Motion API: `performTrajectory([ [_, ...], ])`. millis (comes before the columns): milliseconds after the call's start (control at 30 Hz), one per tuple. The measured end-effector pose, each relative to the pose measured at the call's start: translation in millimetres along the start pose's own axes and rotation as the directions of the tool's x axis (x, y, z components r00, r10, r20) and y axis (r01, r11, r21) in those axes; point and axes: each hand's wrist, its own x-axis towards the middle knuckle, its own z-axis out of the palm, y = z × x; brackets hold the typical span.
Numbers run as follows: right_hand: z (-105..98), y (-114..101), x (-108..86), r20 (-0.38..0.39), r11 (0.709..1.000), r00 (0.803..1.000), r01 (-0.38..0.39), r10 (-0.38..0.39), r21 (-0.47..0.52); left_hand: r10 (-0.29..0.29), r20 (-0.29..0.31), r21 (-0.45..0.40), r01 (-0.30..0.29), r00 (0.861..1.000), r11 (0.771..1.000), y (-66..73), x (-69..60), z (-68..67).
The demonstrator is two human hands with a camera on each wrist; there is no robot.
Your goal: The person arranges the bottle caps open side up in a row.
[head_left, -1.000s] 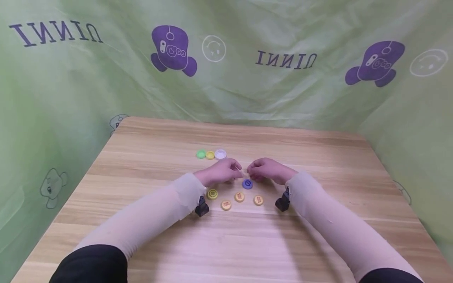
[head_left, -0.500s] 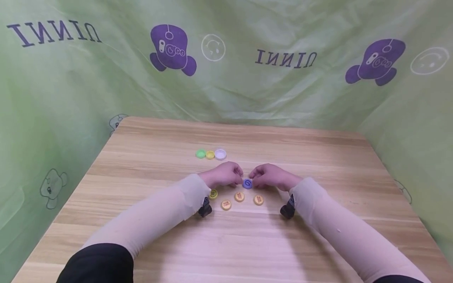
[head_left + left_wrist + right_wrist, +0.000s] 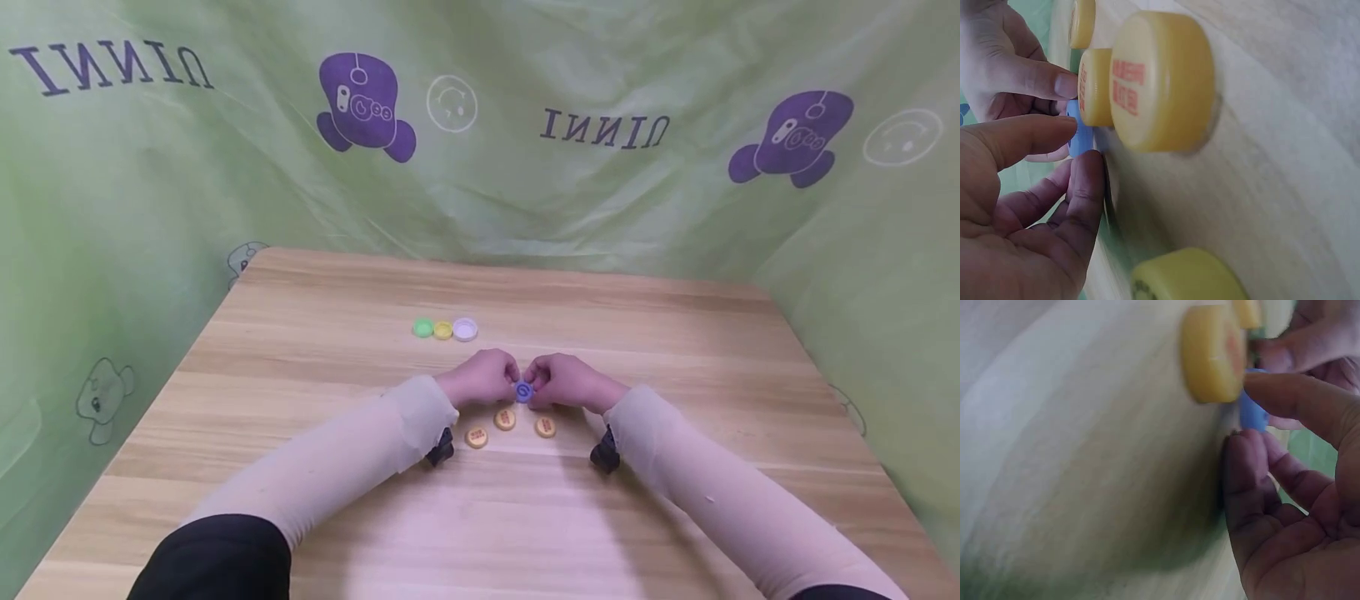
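A blue bottle cap [image 3: 523,392] with a swirl mark lies on the table between both hands. My left hand [image 3: 483,379] holds its left side, thumb and fingertips at the rim. From the other side my right hand [image 3: 573,382] grips it, with thumb and fingers curled at the edge. In the left wrist view, the blue cap [image 3: 1079,128] is partly covered by the fingers. Closer to me lie three orange-yellow caps with red print: one at the left [image 3: 476,437], one in the middle [image 3: 504,419] and one at the right [image 3: 545,427].
Farther back, a green cap [image 3: 423,328], a yellow cap [image 3: 443,331] and a white cap [image 3: 465,330] stand in a row. Another yellow cap [image 3: 1188,278] sits beside the left wrist, mostly hidden in the head view. A green printed cloth [image 3: 480,200] hangs behind the wooden table [image 3: 480,533].
Both hands have come slightly toward me and closed in on the blue cap from its two sides. The left sleeve now covers most of the nearer yellow cap.
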Motion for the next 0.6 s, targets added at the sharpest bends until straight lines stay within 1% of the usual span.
performTrajectory([
  [100, 0.7, -0.5, 1.1, -0.02, 1.0, 1.0, 0.008, -0.008, -0.021, 0.001, -0.007, -0.014, -0.001, 1.0, 1.0, -1.4, 1.9, -0.8],
  [200, 2.3, 0.2, 1.7, -0.024, 0.999, 1.0, 0.02, -0.02, -0.029, -0.008, -0.004, -0.023, 0.008, 1.0, 1.0, -2.9, 2.6, -0.6],
  [333, 3.4, 1.1, 1.6, -0.026, 0.999, 0.999, 0.027, -0.028, -0.04, -0.026, 0.009, -0.066, 0.026, 1.0, 0.997, -2.4, 0.6, -0.9],
  [500, 3.4, 1.2, 1.6, -0.048, 0.998, 0.998, 0.042, -0.045, -0.046, -0.034, 0.0, -0.166, 0.034, 0.999, 0.986, -3.1, -0.5, -1.9],
  [600, 2.0, 0.6, 1.1, -0.056, 0.999, 0.998, 0.034, -0.036, -0.038, -0.043, 0.001, -0.235, 0.042, 0.999, 0.971, -4.4, 0.2, -3.7],
])
